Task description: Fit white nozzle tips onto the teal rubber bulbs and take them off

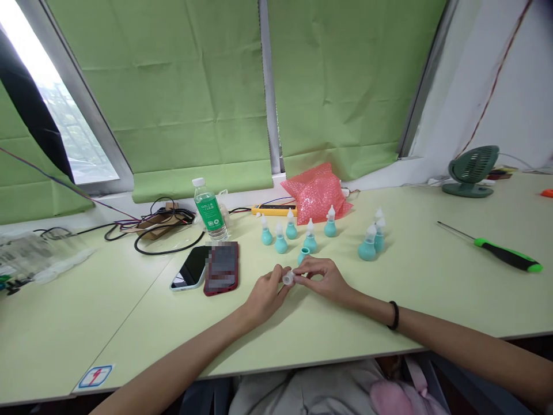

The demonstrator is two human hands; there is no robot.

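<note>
My left hand (266, 293) and my right hand (323, 279) meet near the middle of the table. Between their fingertips is a small translucent white nozzle piece (288, 278), its round opening facing me. Just behind my right fingers stands a teal squeeze bulb (303, 255) with an open top and no nozzle. Beyond it several teal bulbs with white pointed nozzles stand upright, among them one bulb (310, 242) close by and another bulb (281, 245) to its left. Two more, including a front bulb (367, 250), stand together to the right.
Two phones, one dark red (222, 271) and one pale-edged (190, 270), lie left of my hands. Behind them stand a water bottle (209, 212) and black cables (155, 252). Pink bubble wrap (322, 193) sits at the back. A screwdriver (496, 251) and green fan (470, 171) are right.
</note>
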